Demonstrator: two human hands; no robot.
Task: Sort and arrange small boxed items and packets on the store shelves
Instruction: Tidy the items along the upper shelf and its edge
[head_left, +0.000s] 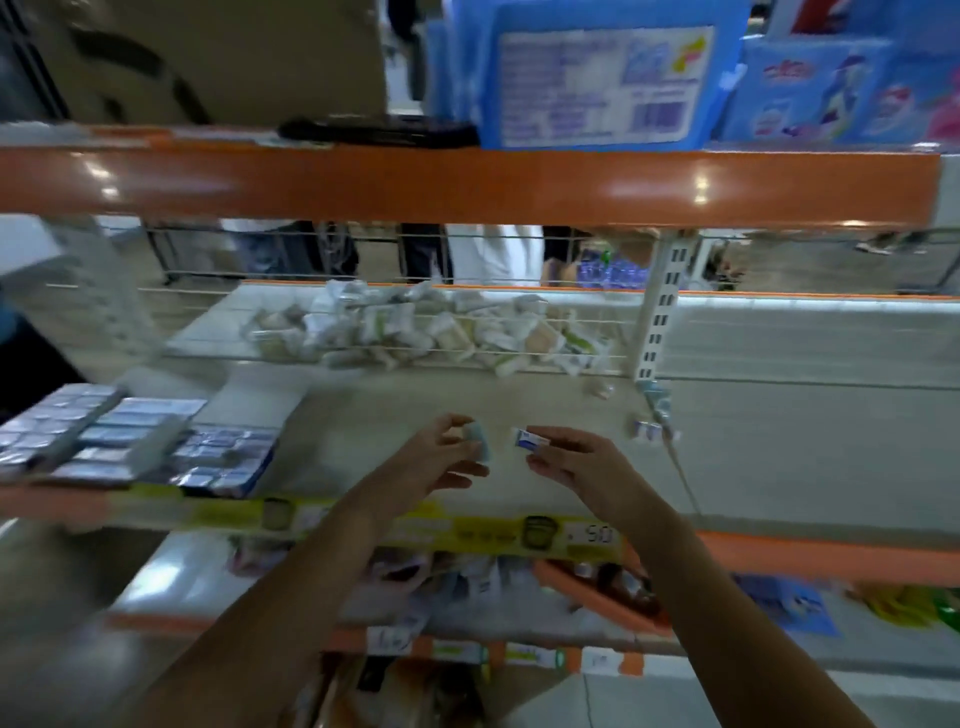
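Both hands work over the middle shelf (363, 415), near its front edge, which keeps each item within reach of the bare patch of board between them. The left hand (441, 457) pinches a small pale box (478, 440) between thumb and fingertips, fingers curled round it, held upright just above the board, probably so its face can be checked before it is set down. At three o'clock from it, just beside but not touching, the right hand (571, 460) grips a small white and blue box (530, 438) at its fingertips, lying flat and pointing toward the other box.

At nine o'clock, well apart, rows of blue boxes (156, 441) lie in neat blocks; that seems the pattern to follow. At twelve o'clock a loose heap of pale packets (415, 327) sits behind a wire rail (363, 358), likely still unsorted. A few stray boxes (647, 430) rest at two o'clock by the upright post (660, 312). Motion blur hides all labels.
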